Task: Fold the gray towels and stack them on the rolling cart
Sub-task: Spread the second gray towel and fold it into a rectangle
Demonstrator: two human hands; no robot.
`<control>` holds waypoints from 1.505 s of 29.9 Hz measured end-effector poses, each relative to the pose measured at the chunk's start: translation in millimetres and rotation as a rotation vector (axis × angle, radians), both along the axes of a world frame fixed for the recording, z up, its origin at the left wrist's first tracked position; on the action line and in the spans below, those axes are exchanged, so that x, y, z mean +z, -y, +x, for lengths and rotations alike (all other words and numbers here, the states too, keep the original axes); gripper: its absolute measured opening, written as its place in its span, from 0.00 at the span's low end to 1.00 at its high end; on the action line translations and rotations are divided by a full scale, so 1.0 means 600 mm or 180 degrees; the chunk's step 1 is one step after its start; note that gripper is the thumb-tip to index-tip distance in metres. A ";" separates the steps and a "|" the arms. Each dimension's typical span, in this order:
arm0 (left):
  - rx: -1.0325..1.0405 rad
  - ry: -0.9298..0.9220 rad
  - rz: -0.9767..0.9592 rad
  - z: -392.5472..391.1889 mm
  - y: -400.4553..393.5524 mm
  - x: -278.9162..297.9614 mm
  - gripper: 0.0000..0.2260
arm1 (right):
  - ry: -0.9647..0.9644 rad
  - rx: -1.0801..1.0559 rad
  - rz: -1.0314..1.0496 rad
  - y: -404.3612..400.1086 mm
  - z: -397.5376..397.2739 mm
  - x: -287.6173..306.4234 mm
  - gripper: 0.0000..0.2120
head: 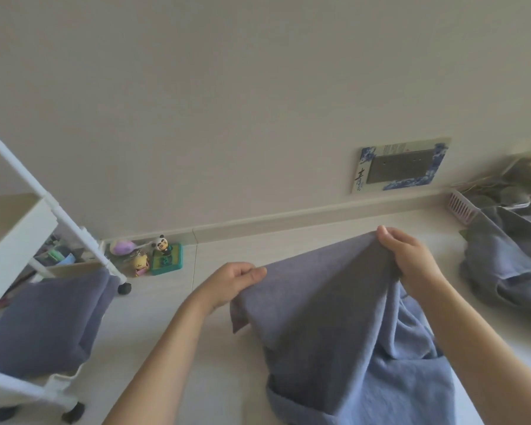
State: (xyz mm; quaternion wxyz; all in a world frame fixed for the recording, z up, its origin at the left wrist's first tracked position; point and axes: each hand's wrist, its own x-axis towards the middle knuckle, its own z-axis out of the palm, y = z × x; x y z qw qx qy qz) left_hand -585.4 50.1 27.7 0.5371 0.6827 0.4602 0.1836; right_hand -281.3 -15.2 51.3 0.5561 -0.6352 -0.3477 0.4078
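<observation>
A gray towel (pixel 328 305) is held up in front of me above the pale floor, its lower part drooping in folds toward the bottom of the view. My left hand (pixel 232 279) pinches its upper left edge. My right hand (pixel 408 256) grips the upper right corner, higher up. At the left stands the white rolling cart (pixel 16 240), with a folded gray towel (pixel 43 323) lying on its lower shelf. More gray towels (pixel 509 259) lie crumpled in a heap at the far right.
Small toy figures (pixel 154 256) and a green box sit by the baseboard next to the cart's black wheels (pixel 124 288). A pink basket (pixel 463 208) stands at the right behind the heap. A blue-and-white framed plate (pixel 402 165) is on the wall.
</observation>
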 end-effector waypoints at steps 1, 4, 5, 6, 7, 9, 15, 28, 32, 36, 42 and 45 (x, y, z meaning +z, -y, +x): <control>-0.0032 -0.0018 0.0014 -0.007 -0.005 0.007 0.22 | -0.0010 -0.0135 0.0028 -0.001 0.006 0.002 0.18; -0.0014 -0.0128 0.0147 -0.046 -0.015 0.039 0.24 | 0.0207 -0.0139 0.0096 -0.008 0.004 0.011 0.16; 0.0005 -0.0133 0.0220 -0.062 -0.017 0.048 0.28 | 0.0285 -0.0096 0.0129 -0.010 -0.003 0.016 0.14; 0.0045 -0.0166 0.0281 -0.079 -0.017 0.060 0.32 | 0.0352 -0.0009 0.0143 -0.014 -0.011 0.018 0.12; 0.0105 -0.0184 0.0350 -0.104 -0.010 0.072 0.33 | 0.0391 0.0111 0.0145 -0.022 -0.028 0.023 0.12; 0.0138 -0.0199 0.0319 -0.135 0.002 0.098 0.27 | 0.0319 0.0337 0.0047 -0.034 -0.046 0.027 0.12; 0.0174 -0.0235 0.0107 -0.231 0.059 0.165 0.26 | 0.0069 0.1908 -0.0552 -0.047 -0.104 0.044 0.13; 0.0243 -0.1874 0.0117 -0.256 -0.082 0.063 0.23 | 0.1183 0.1524 -0.0782 -0.136 -0.128 -0.030 0.16; 0.1033 -0.2047 0.0960 -0.236 -0.161 -0.036 0.12 | 0.1916 0.0832 -0.0727 -0.217 -0.157 -0.093 0.12; 0.1028 -0.2235 0.1483 -0.219 -0.188 -0.110 0.14 | 0.2698 0.0694 -0.0935 -0.244 -0.181 -0.150 0.10; 0.0679 -0.2712 0.0950 -0.211 -0.115 -0.216 0.20 | 0.3341 0.1906 -0.0654 -0.197 -0.248 -0.254 0.28; 0.0710 -0.2959 0.0388 -0.217 -0.076 -0.262 0.28 | 0.3522 0.2579 -0.0972 -0.165 -0.275 -0.297 0.27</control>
